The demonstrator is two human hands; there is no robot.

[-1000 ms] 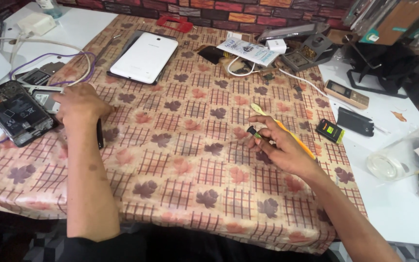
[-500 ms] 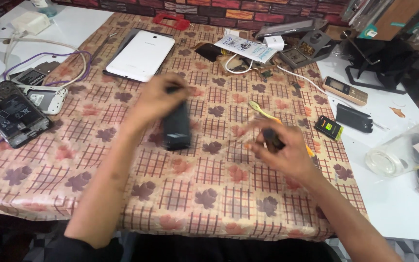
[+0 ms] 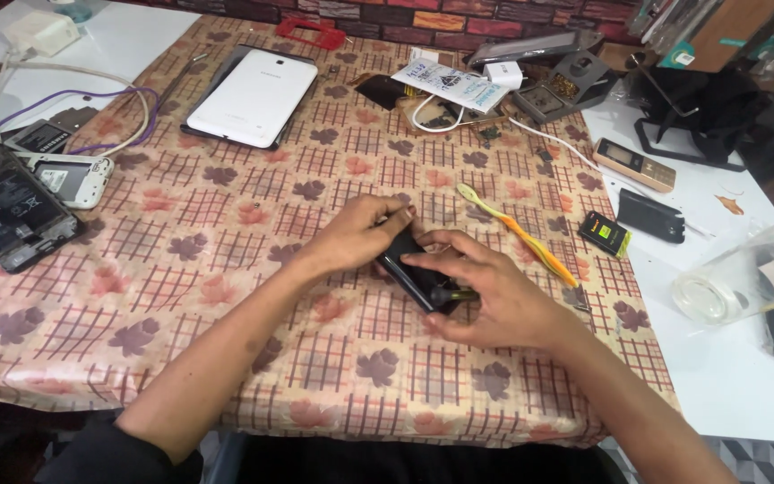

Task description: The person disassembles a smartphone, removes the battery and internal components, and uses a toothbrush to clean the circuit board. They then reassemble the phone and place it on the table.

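Gripping black phone (image 3: 416,269) at counter (image 3: 181,269) centre: left hand (image 3: 360,235) clamped on top end, right hand (image 3: 485,300) fingers closed over lower end. Yellow toothbrush (image 3: 521,237) just beside.

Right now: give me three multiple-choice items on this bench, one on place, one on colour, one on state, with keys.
1. Where does the white tablet lie?
A. Far side of the patterned cloth, left of centre
B. Under the left hand
C. On the white table at the right

2. What colour is the toothbrush handle?
A. Blue
B. Orange and yellow
C. Black

3. How is the black phone held?
A. Lying untouched
B. In the right hand alone
C. Between both hands

Answers: 1 A, it sits near the cloth's far edge. 2 B, its handle shows orange and yellow. 3 C, the left hand and right hand both grip it.
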